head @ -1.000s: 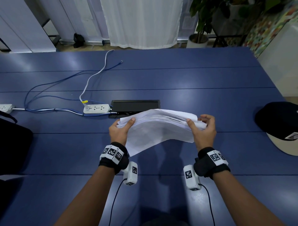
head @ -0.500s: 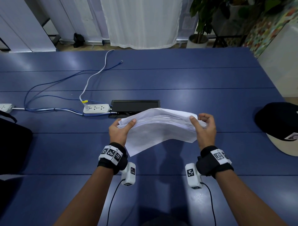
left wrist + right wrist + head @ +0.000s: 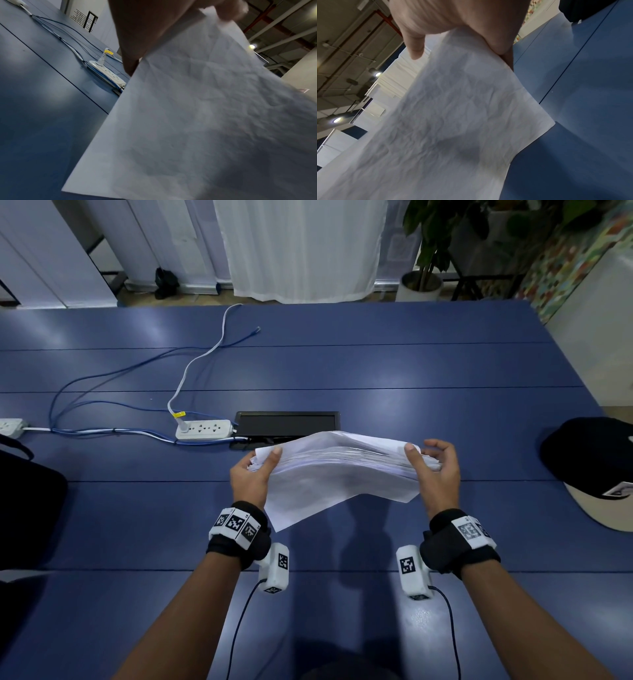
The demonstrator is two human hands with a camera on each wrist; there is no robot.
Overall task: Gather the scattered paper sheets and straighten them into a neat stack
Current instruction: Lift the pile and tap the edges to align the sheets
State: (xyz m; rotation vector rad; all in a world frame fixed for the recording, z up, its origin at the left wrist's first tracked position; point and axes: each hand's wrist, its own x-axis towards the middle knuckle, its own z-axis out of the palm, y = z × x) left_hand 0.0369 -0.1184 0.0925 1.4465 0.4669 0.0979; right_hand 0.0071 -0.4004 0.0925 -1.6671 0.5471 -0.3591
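Note:
A thick bundle of white paper sheets (image 3: 342, 470) hangs in the air above the blue table (image 3: 376, 364), held between both hands. My left hand (image 3: 251, 474) grips its left end, thumb on top. At the other end my right hand (image 3: 436, 470) holds the sheets with the thumb on the near side and the fingers curled loosely behind. The edges are uneven and the bottom sheet sags toward me. The left wrist view shows the crumpled underside of the paper (image 3: 197, 115) below my left hand (image 3: 145, 27). The right wrist view shows the paper (image 3: 445, 115) under my right hand (image 3: 453, 20).
A white power strip (image 3: 203, 429) with white and blue cables (image 3: 102, 405) lies left of a black cable hatch (image 3: 287, 422) just behind the papers. A black cap (image 3: 592, 457) sits at the right edge, a dark bag (image 3: 27, 501) at the left edge.
The bundle has risen slightly and my right hand's fingers have loosened a little behind the sheets. The left hand keeps its hold.

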